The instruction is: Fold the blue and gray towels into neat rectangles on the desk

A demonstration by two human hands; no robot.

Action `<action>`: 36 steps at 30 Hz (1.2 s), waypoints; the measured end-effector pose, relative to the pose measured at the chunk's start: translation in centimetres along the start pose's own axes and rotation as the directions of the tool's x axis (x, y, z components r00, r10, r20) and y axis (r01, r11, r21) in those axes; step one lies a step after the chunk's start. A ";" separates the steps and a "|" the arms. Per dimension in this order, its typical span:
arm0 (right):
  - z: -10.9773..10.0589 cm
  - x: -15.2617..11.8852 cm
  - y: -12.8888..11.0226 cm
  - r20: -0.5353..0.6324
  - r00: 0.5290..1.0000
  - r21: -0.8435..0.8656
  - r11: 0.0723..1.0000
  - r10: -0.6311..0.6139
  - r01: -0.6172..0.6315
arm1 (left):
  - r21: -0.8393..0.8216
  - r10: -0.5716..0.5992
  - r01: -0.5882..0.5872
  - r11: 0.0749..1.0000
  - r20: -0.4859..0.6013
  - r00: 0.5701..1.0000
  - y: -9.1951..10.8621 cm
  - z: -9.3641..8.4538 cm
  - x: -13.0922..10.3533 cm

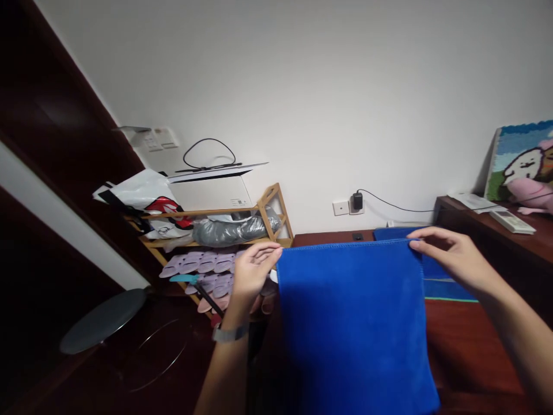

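Note:
A blue cloth (354, 323) with a stitched edge hangs spread out in front of me, held up by its two top corners. The top left corner is pinched between the thumb and fingers of my left hand (256, 268). At the top right corner, my right hand (453, 253) grips the cloth the same way. The lower end of the cloth runs out of view at the bottom. Behind it, more folded blue cloth (444, 289), one piece with a green edge, lies on the reddish-brown table (466, 334).
On the left stands a wooden rack (276, 213) with purple slippers (203, 261), a white box (211, 193) and a plastic bag (149, 190). A round stool (106, 320) is beside it. A black plug (358, 200) sits in the wall. A remote control (512, 221) lies on the right ledge.

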State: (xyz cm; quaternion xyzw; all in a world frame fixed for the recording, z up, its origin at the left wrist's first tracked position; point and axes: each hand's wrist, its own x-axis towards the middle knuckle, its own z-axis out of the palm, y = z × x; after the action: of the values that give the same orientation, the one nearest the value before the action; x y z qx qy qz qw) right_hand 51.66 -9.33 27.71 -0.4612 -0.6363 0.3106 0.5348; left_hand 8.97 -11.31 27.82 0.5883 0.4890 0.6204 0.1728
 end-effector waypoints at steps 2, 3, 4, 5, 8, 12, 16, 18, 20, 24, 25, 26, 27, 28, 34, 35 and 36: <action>2.0 2.1 4.2 0.057 0.996 -0.013 0.997 0.072 -0.072 | 0.064 -0.034 0.028 0.998 0.092 0.995 -5.1 1.9 1.4; 3.2 3.1 6.6 0.083 0.990 -0.034 0.993 0.112 -0.110 | 0.127 -0.053 0.037 0.991 0.128 0.990 -7.7 3.1 1.9; 4.5 4.0 9.0 0.099 0.984 -0.077 0.987 0.149 -0.141 | 0.199 -0.075 0.043 0.979 0.152 0.986 -10.1 4.3 2.2; 5.8 4.7 11.4 0.094 0.979 -0.142 0.976 0.180 -0.165 | 0.256 -0.092 0.047 0.965 0.163 0.982 -12.2 5.5 2.2; 10.4 4.6 17.4 -0.002 0.978 -0.357 0.914 0.207 -0.194 | 0.356 -0.112 0.047 0.933 0.164 0.980 -16.9 8.8 0.7; 16.1 0.3 21.8 0.081 0.988 -0.525 0.848 0.134 -0.071 | 0.515 -0.072 -0.132 0.847 0.357 0.931 -20.0 12.0 -4.2; 19.2 -3.8 23.7 0.244 0.953 -0.744 0.665 0.179 0.066 | 0.671 -0.143 -0.372 0.641 0.581 0.802 -22.0 13.6 -8.0; 19.5 -4.5 24.4 0.275 0.936 -0.800 0.593 0.220 0.095 | 0.692 -0.180 -0.390 0.608 0.598 0.781 -22.7 13.9 -8.7; 19.1 -4.2 24.8 0.300 0.926 -0.825 0.551 0.230 0.130 | 0.702 -0.204 -0.382 0.601 0.597 0.776 -23.1 13.9 -8.6; 18.1 -2.0 24.8 0.349 0.902 -0.833 0.526 0.254 0.174 | 0.730 -0.284 -0.342 0.592 0.586 0.759 -22.9 13.9 -7.6; 18.0 -1.4 24.6 0.360 0.894 -0.831 0.527 0.269 0.176 | 0.734 -0.288 -0.340 0.588 0.583 0.760 -22.7 14.0 -7.4; 18.1 -0.9 24.5 0.363 0.888 -0.831 0.528 0.281 0.173 | 0.733 -0.274 -0.344 0.586 0.579 0.768 -22.5 14.3 -7.3; 18.4 -0.4 24.3 0.363 0.889 -0.829 0.532 0.280 0.171 | 0.728 -0.242 -0.355 0.586 0.576 0.781 -22.3 14.7 -7.3; 18.8 -0.1 24.2 0.363 0.895 -0.823 0.540 0.261 0.176 | 0.718 -0.200 -0.369 0.589 0.573 0.795 -22.1 15.3 -7.4; 21.4 0.4 25.2 0.421 0.890 -0.784 0.562 0.173 0.262 | 0.678 -0.177 -0.385 0.626 0.604 0.777 -22.7 18.9 -8.1; 21.3 0.5 25.6 0.411 0.890 -0.797 0.552 0.196 0.246 | 0.686 -0.196 -0.377 0.623 0.603 0.773 -23.0 18.7 -8.0; 20.9 0.6 26.1 0.391 0.894 -0.812 0.539 0.218 0.224 | 0.700 -0.216 -0.364 0.615 0.593 0.775 -23.4 18.1 -7.6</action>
State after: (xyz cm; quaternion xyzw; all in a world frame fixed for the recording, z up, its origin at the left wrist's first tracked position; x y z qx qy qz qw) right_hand 38.10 3.22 -0.11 -0.5747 -0.8115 0.0625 0.0856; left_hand 18.69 0.77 1.48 0.7943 0.5957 0.1169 0.0226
